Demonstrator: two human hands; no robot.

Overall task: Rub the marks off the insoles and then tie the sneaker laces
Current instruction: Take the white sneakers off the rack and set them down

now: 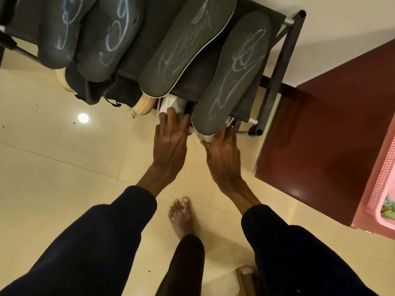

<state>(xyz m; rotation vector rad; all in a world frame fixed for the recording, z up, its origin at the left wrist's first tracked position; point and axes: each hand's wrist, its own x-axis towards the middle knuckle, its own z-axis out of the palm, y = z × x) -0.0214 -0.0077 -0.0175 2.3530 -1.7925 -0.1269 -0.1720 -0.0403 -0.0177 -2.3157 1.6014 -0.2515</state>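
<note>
the left hand is laid with straight, spread fingers on a white sneaker. the right hand is set against a second sneaker; whether its fingers are clamped cannot be told. chalk-marked insoles are seen on the rack just beyond the fingers.

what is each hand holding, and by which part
Left hand rests flat-fingered atop a white sneaker; right hand touches another white sneaker, grip cannot be told.
</note>
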